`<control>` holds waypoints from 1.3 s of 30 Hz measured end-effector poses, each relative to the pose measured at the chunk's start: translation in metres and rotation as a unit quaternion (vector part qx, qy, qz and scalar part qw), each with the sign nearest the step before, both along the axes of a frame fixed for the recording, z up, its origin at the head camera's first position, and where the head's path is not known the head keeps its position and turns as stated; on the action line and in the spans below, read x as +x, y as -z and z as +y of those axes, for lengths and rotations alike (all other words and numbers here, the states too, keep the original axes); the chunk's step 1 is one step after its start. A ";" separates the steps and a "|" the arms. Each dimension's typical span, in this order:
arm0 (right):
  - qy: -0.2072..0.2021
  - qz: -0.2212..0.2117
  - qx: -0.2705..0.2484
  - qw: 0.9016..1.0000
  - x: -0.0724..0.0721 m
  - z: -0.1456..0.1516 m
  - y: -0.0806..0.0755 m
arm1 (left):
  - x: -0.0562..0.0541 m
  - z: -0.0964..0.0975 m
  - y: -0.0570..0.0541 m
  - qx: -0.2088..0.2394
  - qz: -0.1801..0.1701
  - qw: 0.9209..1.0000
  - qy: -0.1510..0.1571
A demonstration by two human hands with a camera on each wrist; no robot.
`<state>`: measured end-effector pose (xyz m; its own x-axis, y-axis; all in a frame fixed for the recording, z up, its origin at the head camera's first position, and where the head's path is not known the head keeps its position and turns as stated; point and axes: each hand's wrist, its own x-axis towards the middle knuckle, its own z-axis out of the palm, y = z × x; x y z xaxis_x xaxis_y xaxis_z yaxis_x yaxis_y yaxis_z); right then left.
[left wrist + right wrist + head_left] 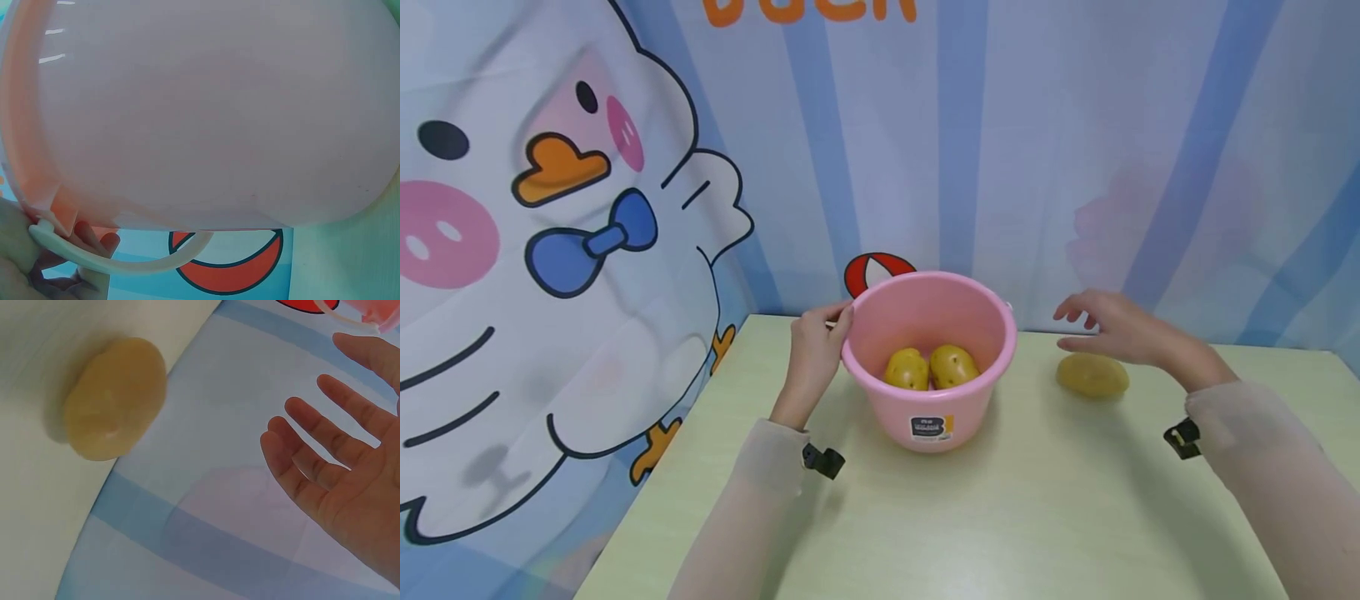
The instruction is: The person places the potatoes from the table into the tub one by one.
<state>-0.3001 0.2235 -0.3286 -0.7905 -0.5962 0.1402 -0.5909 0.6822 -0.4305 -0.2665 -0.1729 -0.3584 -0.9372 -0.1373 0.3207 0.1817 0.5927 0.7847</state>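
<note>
A pink bucket (931, 333) stands upright on the table with two yellow potatoes (955, 367) lying in it. On its left side, my left hand (816, 350) pinches the rim between thumb and fingers. The left wrist view shows that hand (50, 262) at the rim beside the bucket's pale handle (125, 265), which hangs down. A third potato (1092, 375) rests on the table to the right of the bucket. Just above and behind it hovers my right hand (1112, 327), fingers spread and holding nothing. In the right wrist view a gap separates these fingers from the potato (116, 399).
The pale table (925, 533) runs up to a printed cloth backdrop (1037, 150) with a large duck on the left. A label (932, 427) is on the bucket's front. Small black devices (823, 461) are worn at both wrists.
</note>
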 end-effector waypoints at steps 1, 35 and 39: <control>0.001 -0.002 -0.001 1.000 -0.001 0.001 0.001 | 0.000 0.000 0.000 0.000 0.001 1.000 0.000; 0.031 -0.071 0.048 0.996 -0.013 0.033 0.049 | 0.000 -0.002 0.000 -0.001 0.019 1.000 0.010; 0.041 -0.080 0.055 0.994 -0.014 0.033 0.055 | 0.001 -0.003 0.000 0.003 0.027 1.000 0.014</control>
